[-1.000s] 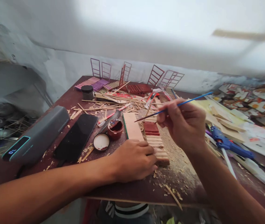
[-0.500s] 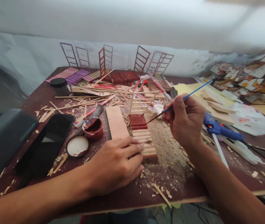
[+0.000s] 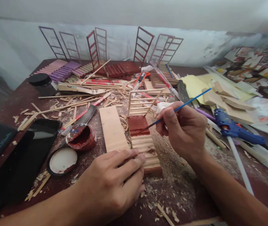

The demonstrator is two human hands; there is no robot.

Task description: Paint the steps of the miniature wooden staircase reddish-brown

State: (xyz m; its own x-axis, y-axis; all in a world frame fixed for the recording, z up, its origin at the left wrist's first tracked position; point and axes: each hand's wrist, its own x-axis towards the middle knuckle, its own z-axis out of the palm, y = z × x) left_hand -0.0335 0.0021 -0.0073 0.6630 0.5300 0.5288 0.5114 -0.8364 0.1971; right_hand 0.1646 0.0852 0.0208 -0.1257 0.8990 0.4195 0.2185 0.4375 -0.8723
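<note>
The right hand (image 3: 183, 128) pinches the brush (image 3: 195, 98) over the ridged block (image 3: 146, 146), central on the surface (image 3: 178, 193); the left hand (image 3: 115, 180) touches the block's left edge, grip unclear. Light left-to-right strokes should follow the ridges best.

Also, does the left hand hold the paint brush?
No, the right hand holds the paint brush, its tip at the red-painted wood.

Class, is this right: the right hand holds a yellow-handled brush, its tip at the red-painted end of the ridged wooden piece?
Not quite: the head view shows the brush is blue-handled. The right hand does hold it, tip at the red-painted end of the ridged wooden piece.
</note>
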